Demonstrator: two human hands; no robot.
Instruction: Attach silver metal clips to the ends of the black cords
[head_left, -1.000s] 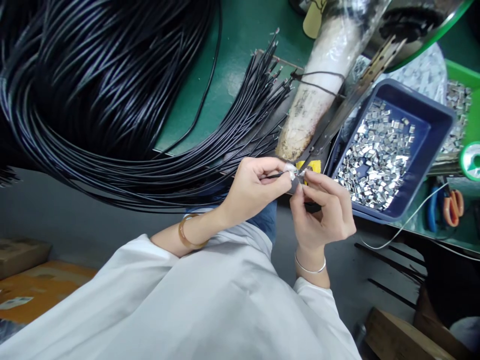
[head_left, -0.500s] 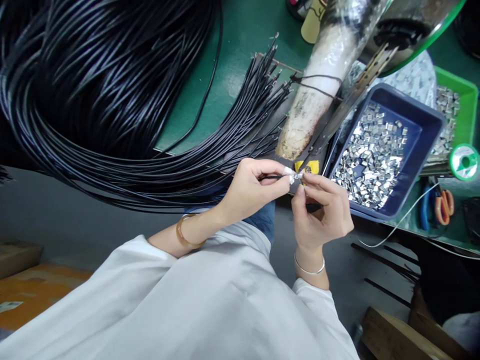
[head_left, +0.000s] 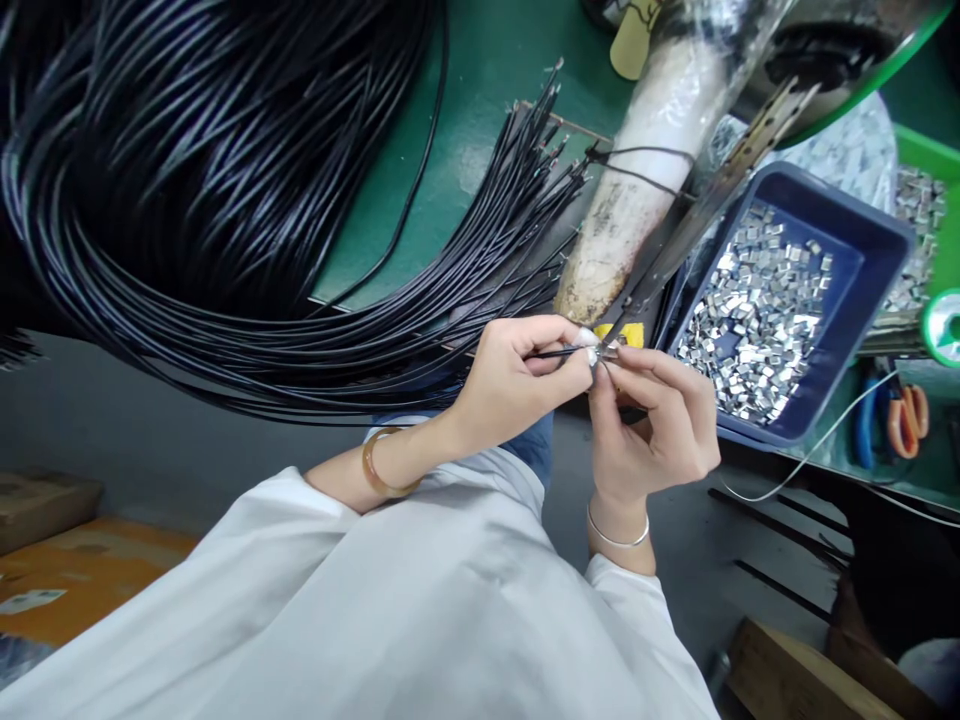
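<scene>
Just below the lower end of the white tube (head_left: pixel 645 180), both hands met at the front edge of the green table (head_left: pixel 465 140). The left hand (head_left: pixel 506 380) had its grip pressed together, pinching a black cable (head_left: pixel 553 352) between thumb and forefinger near the cable's end, with a white wrap on a fingertip. The right hand (head_left: pixel 660 425) pinched a small metal piece (head_left: pixel 610 352) at that end, the other fingers curled; how the piece sat on the cable was too small to tell. Just behind the fingertips lay a yellow patch (head_left: pixel 634 335), partly hidden. A cable bundle (head_left: pixel 375 340) swept in from the left, its loose ends fanned out beside the tube, with a larger black coil (head_left: pixel 225 130) behind it. To the right stood a blue tray (head_left: pixel 885 250) holding many silver clips (head_left: pixel 750 330), a green tray (head_left: pixel 946 205) beyond it, and orange-handled pliers (head_left: pixel 907 420) near its lower right side
</scene>
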